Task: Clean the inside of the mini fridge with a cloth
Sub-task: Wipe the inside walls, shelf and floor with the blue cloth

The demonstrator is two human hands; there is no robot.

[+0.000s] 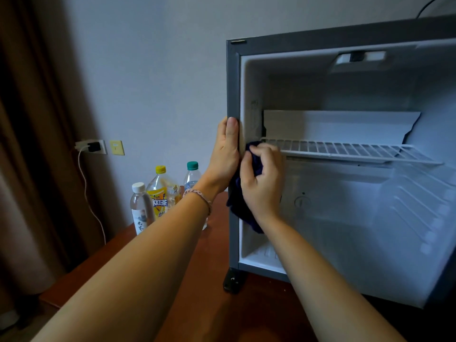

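The right hand (262,180) grips a bunched dark blue cloth (243,206) with curled fingers, pressing it at the front left corner of the mini fridge (233,95), just under the left end of its single wire shelf (345,150), while the cloth's loose end hangs straight down. The left hand (225,154) lies nearly flat along the fridge's left front edge, thumb on the frame, fingers straight. The fridge stands upright, its open front toward the camera, and three bottles (161,191) stand just left of it on the wooden table (222,317).

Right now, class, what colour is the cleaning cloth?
Dark navy blue cloth, clearest in the head view.
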